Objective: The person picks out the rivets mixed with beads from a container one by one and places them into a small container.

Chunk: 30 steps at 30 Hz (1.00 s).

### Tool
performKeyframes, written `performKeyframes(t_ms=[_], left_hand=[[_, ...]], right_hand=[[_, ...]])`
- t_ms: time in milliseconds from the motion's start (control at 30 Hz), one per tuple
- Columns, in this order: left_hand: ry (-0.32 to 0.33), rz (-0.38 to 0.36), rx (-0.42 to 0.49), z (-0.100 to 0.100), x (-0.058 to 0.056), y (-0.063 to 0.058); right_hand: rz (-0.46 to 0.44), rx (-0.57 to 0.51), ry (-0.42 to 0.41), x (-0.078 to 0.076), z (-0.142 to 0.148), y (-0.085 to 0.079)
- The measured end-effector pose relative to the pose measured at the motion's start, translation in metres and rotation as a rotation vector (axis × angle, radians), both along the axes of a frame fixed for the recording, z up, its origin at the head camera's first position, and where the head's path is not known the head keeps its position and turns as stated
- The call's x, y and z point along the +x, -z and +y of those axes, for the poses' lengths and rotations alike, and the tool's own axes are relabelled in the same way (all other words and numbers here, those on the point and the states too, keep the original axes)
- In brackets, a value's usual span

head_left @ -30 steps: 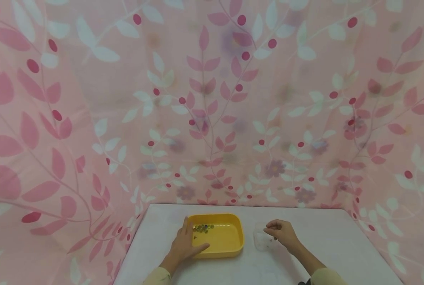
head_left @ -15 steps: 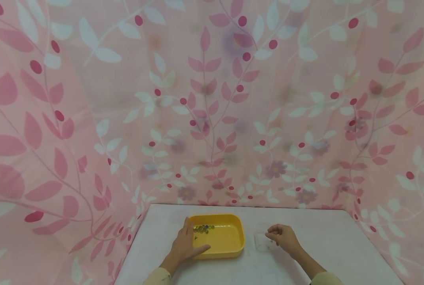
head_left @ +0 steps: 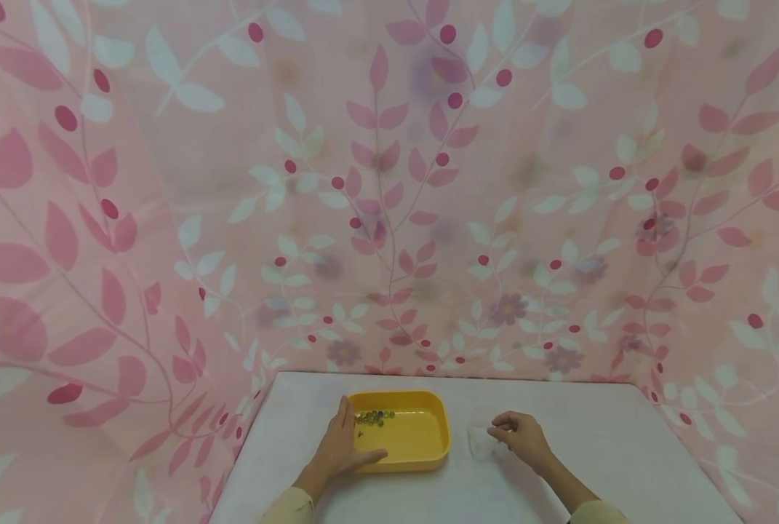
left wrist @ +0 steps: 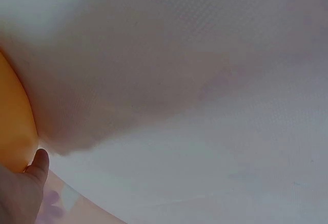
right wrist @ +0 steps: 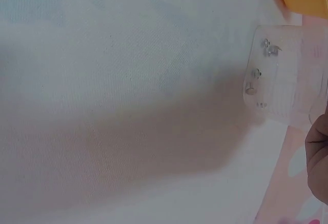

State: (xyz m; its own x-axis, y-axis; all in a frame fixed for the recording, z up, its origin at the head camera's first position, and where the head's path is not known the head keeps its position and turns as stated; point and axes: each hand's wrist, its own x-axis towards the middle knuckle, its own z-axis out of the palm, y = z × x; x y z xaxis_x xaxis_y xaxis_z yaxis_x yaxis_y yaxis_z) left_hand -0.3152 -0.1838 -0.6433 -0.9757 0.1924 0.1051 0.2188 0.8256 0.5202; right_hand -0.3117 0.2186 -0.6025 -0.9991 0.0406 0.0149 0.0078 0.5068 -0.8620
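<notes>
A yellow tray stands on the white table, with several glassy green and blue marbles gathered at its far left corner. My left hand rests along the tray's left side, fingers straight on the wall and thumb extended over the near rim. To the right lies a small clear plastic box; in the right wrist view, several small shiny metal pieces show in it. My right hand is right over this box, fingers bent and thumb close to the index fingertip. I cannot tell whether anything is between them.
The white table runs back to a pink leaf-patterned curtain, which also hangs on both sides. A small dark bit lies in the tray apart from the marbles. The box stands a short gap from the tray's right wall.
My right hand has shifted slightly down and to the right over the clear box. The left hand keeps its place on the tray.
</notes>
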Motion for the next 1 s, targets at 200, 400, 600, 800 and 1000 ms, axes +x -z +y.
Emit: performKeyframes(t_ms=[200,400,600,800,1000], left_hand=[[-0.010,-0.023,0.006,0.002,-0.001,0.004],[-0.009,-0.020,0.000,0.004,0.006,-0.001],[0.000,-0.009,-0.034,0.000,0.007,-0.008],[0.010,-0.007,-0.054,-0.003,0.002,-0.003],[0.013,-0.017,-0.046,-0.001,0.003,-0.005]], right_hand=[[0.025,0.018,-0.003,0.002,0.000,-0.003],[0.240,0.223,0.024,0.005,-0.005,-0.007],[0.523,0.434,-0.030,0.004,-0.023,-0.012],[0.687,0.584,-0.104,0.004,-0.043,-0.009],[0.616,0.639,-0.159,0.003,-0.062,-0.010]])
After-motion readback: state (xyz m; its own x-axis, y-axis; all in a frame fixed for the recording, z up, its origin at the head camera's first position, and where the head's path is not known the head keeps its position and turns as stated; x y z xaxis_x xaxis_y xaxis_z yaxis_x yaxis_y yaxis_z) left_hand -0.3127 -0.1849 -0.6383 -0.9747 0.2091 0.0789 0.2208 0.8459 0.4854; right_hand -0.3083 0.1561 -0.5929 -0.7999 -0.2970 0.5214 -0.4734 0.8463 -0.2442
